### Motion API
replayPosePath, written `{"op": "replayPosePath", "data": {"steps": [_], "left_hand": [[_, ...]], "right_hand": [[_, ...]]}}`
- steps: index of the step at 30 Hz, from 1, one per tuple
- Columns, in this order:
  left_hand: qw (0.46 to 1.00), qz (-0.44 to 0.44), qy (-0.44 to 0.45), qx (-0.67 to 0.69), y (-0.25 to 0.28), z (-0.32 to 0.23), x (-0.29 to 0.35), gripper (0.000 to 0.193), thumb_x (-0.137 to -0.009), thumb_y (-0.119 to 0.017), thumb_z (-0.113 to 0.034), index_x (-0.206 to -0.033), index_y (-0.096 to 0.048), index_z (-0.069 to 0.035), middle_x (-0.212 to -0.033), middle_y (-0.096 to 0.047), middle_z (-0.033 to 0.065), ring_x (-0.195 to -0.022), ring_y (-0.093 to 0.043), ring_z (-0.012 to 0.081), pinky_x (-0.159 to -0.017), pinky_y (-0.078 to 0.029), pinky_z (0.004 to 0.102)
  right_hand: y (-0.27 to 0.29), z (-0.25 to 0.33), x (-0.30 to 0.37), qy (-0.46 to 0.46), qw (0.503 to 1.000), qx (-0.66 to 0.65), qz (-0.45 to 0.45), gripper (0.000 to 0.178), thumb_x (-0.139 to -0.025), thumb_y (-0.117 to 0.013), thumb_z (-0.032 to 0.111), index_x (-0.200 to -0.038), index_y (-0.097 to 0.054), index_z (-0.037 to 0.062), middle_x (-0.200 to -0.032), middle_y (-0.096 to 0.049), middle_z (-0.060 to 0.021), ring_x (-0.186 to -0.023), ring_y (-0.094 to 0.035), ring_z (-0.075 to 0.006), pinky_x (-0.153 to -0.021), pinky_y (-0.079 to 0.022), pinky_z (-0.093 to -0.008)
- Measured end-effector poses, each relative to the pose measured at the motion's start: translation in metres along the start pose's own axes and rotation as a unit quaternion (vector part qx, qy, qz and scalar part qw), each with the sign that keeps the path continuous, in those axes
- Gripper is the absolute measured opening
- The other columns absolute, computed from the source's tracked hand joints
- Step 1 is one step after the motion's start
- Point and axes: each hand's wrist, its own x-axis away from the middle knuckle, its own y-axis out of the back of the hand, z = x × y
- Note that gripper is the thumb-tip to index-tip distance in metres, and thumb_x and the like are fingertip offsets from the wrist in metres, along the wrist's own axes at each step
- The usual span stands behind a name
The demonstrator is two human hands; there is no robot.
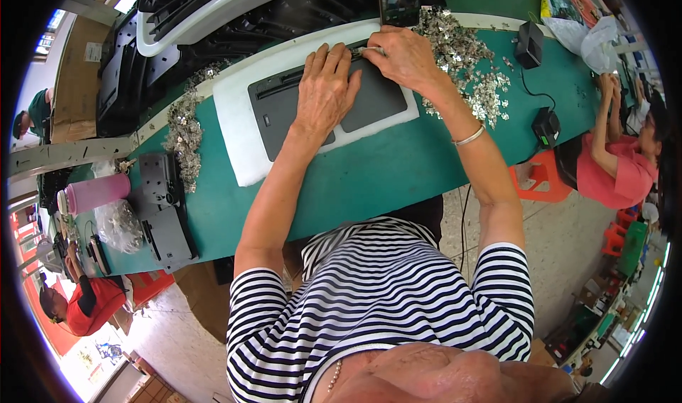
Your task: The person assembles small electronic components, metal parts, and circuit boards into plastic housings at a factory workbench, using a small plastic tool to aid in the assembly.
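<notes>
A black plastic panel [376, 103] lies on a white foam sheet [231, 144]. It has a long slotted strip along its far edge. My left hand [323, 94] rests flat on the panel, fingers stretched toward that far edge. At the panel's far right part, my right hand [405, 53] is closed in a pinch. A small silver metal piece [368, 48] shows at its fingertips, against the panel's far edge; its exact shape is too small to tell. Just right of the foam, a heap of small shiny metal pieces [462, 66] spreads over the table.
The green table [355, 176] carries another metal heap [185, 137], dark panels [163, 204] and a pink bottle [99, 193] at left. A phone-like screen [399, 2] stands beyond my right hand. Black adapters [529, 46] and a cable lie right. Co-workers sit at both sides.
</notes>
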Motion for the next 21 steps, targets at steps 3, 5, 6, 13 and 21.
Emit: {"op": "replayPosePath", "data": {"steps": [3,5,6,13,21], "left_hand": [[1.000,0.004,0.010,-0.009,0.003,-0.001,-0.002,0.035,-0.084,-0.070,-0.016,-0.113,-0.064,0.002,-0.121,-0.062,0.0165,-0.116,-0.057,0.0356,-0.100,-0.046,0.0427],[1.000,0.001,0.014,-0.005,0.002,-0.002,-0.001,0.035,-0.084,-0.070,-0.016,-0.113,-0.064,0.002,-0.121,-0.062,0.0162,-0.116,-0.057,0.0354,-0.100,-0.046,0.0424],[1.000,-0.001,0.020,-0.001,0.002,-0.001,0.000,0.035,-0.084,-0.070,-0.016,-0.113,-0.064,0.002,-0.121,-0.062,0.0159,-0.115,-0.057,0.0351,-0.100,-0.046,0.0422],[1.000,-0.007,0.006,0.001,-0.001,0.002,0.002,0.035,-0.085,-0.068,-0.019,-0.112,-0.062,0.003,-0.120,-0.060,0.0147,-0.115,-0.056,0.0358,-0.100,-0.044,0.0439],[1.000,-0.003,0.022,0.011,0.002,0.000,-0.001,0.035,-0.083,-0.070,-0.018,-0.113,-0.064,0.000,-0.122,-0.062,0.0139,-0.115,-0.058,0.0326,-0.099,-0.047,0.0406]], "right_hand": [[-0.006,0.013,0.004,0.001,0.998,0.030,-0.049,0.022,-0.085,-0.067,0.024,-0.076,-0.067,0.0048,-0.080,-0.064,-0.0098,-0.071,-0.066,-0.0321,-0.060,-0.053,-0.0419],[-0.008,0.020,0.007,0.001,0.997,0.066,-0.048,0.021,-0.085,-0.067,0.024,-0.075,-0.066,0.0047,-0.080,-0.065,-0.0097,-0.070,-0.067,-0.0317,-0.058,-0.053,-0.0413],[-0.009,0.023,0.008,0.000,0.994,0.102,-0.046,0.021,-0.084,-0.068,0.023,-0.074,-0.066,0.0046,-0.081,-0.065,-0.0096,-0.069,-0.067,-0.0314,-0.057,-0.054,-0.0408],[0.021,0.000,0.011,-0.005,0.995,0.095,-0.043,0.018,-0.085,-0.068,0.023,-0.082,-0.068,0.0057,-0.080,-0.063,-0.0060,-0.072,-0.066,-0.0290,-0.059,-0.054,-0.0390],[-0.001,0.000,0.025,0.070,0.986,0.041,-0.143,0.017,-0.083,-0.072,0.024,-0.080,-0.066,0.0081,-0.078,-0.057,-0.0043,-0.071,-0.063,-0.0245,-0.064,-0.049,-0.0374]]}}
